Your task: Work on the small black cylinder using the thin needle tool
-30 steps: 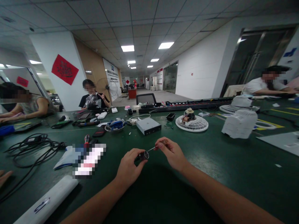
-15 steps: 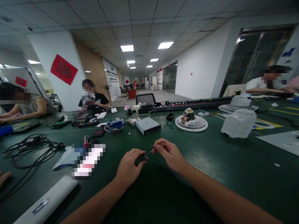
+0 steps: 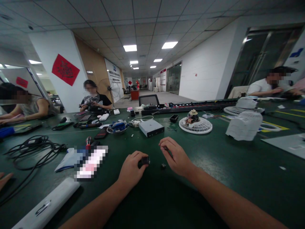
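Observation:
In my left hand point(image 3: 133, 165), closed between thumb and fingers, is a small dark cylindrical metal part point(image 3: 145, 161) with a shiny rim facing right. My right hand point(image 3: 175, 156) hovers to the right of it, fingers curled round a small screwdriver point(image 3: 166, 148). Only a brownish bit of its handle shows, and the shaft is hidden. On the green table point(image 3: 152, 197) between the two hands lies a small dark piece point(image 3: 163, 166), apart from both.
Beyond my hands sits a grey disc drive point(image 3: 151, 128), with a white fan grille point(image 3: 195, 125) to its right. A white casing point(image 3: 244, 125) stands farther right. Black cables point(image 3: 30, 152), a red-handled tool point(image 3: 88, 142) and a long white bar point(image 3: 47, 203) lie left. Several people sit around.
My right hand has drawn back from the cylindrical part, and the screwdriver's shaft no longer reaches it. A small dark piece now lies on the table between my hands.

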Available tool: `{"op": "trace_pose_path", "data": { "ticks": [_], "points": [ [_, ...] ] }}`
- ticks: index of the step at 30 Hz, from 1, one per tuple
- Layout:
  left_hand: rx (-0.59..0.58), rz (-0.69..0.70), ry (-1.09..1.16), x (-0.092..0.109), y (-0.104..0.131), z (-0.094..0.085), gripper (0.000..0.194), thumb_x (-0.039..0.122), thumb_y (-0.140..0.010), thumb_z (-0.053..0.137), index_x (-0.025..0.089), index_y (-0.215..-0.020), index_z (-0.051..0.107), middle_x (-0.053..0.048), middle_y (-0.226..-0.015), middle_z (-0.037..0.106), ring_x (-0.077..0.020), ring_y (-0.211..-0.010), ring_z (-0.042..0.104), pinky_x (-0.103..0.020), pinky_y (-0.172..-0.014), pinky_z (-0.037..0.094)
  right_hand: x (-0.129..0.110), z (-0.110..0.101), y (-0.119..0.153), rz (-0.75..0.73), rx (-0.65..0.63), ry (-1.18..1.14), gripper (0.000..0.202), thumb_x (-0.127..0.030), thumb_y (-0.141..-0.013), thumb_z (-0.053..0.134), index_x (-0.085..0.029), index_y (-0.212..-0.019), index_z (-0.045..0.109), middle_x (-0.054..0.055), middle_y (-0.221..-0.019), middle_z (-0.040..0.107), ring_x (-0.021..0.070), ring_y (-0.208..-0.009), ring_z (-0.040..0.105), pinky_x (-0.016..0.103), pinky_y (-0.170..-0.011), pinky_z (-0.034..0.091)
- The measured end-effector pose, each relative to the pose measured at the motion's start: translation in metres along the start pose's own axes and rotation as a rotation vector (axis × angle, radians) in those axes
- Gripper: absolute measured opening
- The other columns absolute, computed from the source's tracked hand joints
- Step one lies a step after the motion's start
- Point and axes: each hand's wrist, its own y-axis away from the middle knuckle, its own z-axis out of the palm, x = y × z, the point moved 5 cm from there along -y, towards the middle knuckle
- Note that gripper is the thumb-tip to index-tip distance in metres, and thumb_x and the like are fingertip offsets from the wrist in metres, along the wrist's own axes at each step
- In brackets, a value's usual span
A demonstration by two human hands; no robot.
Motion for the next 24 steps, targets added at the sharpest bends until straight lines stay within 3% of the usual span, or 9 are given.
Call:
{"op": "trace_pose_path", "data": {
  "ticks": [2, 4, 6, 8, 11, 15, 21, 24],
  "points": [
    [-0.006, -0.02, 0.005, -0.002, 0.0, -0.001, 0.029, 0.011, -0.08, 0.07, 0.025, -0.106, 0.068, -0.002, -0.106, 0.068, -0.0243, -0.1, 0.063, -0.041, -0.089, 0.05, 0.007, 0.007, -0.001, 0.079, -0.151, 0.164, 0.014, -0.017, -0.093, 0.048, -0.02, -0.091, 0.062, 0.008, -0.091, 0.065, 0.0228, -0.088, 0.059, 0.035, -0.078, 0.047],
    [-0.021, -0.039, 0.011, -0.002, 0.0, -0.001, 0.03, 0.011, -0.08, 0.07, 0.026, -0.106, 0.068, -0.002, -0.106, 0.068, -0.0246, -0.099, 0.064, -0.042, -0.088, 0.05, 0.02, 0.014, 0.003, 0.23, -0.336, 0.313, 0.014, -0.028, -0.091, 0.058, -0.02, -0.081, 0.065, 0.008, -0.078, 0.066, 0.0237, -0.077, 0.06, 0.034, -0.068, 0.045],
    [-0.04, -0.055, 0.017, -0.002, 0.0, 0.0, 0.031, 0.011, -0.08, 0.071, 0.026, -0.106, 0.068, -0.001, -0.107, 0.068, -0.0247, -0.099, 0.064, -0.043, -0.088, 0.05, 0.031, 0.02, 0.01, 0.346, -0.478, 0.363, 0.018, -0.035, -0.084, 0.069, -0.021, -0.073, 0.067, 0.007, -0.07, 0.066, 0.0228, -0.066, 0.061, 0.032, -0.058, 0.042],
    [-0.053, -0.062, 0.019, -0.001, 0.001, 0.0, 0.031, 0.011, -0.08, 0.071, 0.027, -0.106, 0.068, -0.001, -0.108, 0.068, -0.0246, -0.099, 0.063, -0.042, -0.088, 0.05, 0.034, 0.024, 0.013, 0.373, -0.543, 0.339, 0.016, -0.032, -0.079, 0.075, -0.022, -0.07, 0.068, 0.005, -0.069, 0.068, 0.0208, -0.062, 0.062, 0.029, -0.053, 0.039],
    [-0.06, -0.049, 0.025, 0.0, 0.001, 0.001, 0.032, 0.011, -0.079, 0.072, 0.026, -0.107, 0.068, -0.001, -0.108, 0.068, -0.0245, -0.1, 0.064, -0.042, -0.088, 0.05, 0.031, 0.029, 0.013, 0.373, -0.554, 0.269, 0.016, -0.034, -0.076, 0.079, -0.023, -0.069, 0.07, 0.002, -0.07, 0.07, 0.0197, -0.063, 0.064, 0.028, -0.051, 0.038],
    [-0.062, -0.01, 0.042, 0.002, 0.001, 0.002, 0.034, 0.012, -0.08, 0.072, 0.027, -0.11, 0.066, -0.001, -0.108, 0.068, -0.0243, -0.101, 0.064, -0.041, -0.088, 0.05, 0.026, 0.032, 0.007, 0.414, -0.459, 0.11, 0.012, -0.034, -0.076, 0.08, -0.023, -0.077, 0.075, 0.001, -0.075, 0.073, 0.0195, -0.07, 0.067, 0.028, -0.058, 0.044],
    [-0.028, 0.043, 0.046, 0.009, 0.003, 0.0, 0.044, 0.011, -0.078, 0.075, 0.026, -0.118, 0.062, -0.003, -0.113, 0.069, -0.0253, -0.105, 0.063, -0.042, -0.092, 0.05, 0.018, 0.03, 0.004, 0.334, -0.351, 0.115, 0.011, -0.021, -0.079, 0.076, -0.025, -0.088, 0.08, 0.003, -0.08, 0.069, 0.0164, -0.07, 0.065, 0.027, -0.062, 0.047],
    [-0.019, 0.093, 0.048, 0.012, 0.004, 0.0, 0.047, 0.013, -0.078, 0.077, 0.025, -0.12, 0.06, -0.003, -0.113, 0.069, -0.0248, -0.103, 0.063, -0.041, -0.091, 0.051, 0.014, 0.03, 0.004, 0.209, -0.289, 0.091, 0.011, -0.015, -0.079, 0.077, -0.023, -0.086, 0.079, 0.003, -0.08, 0.07, 0.0167, -0.074, 0.064, 0.028, -0.066, 0.048]
  ]
}}
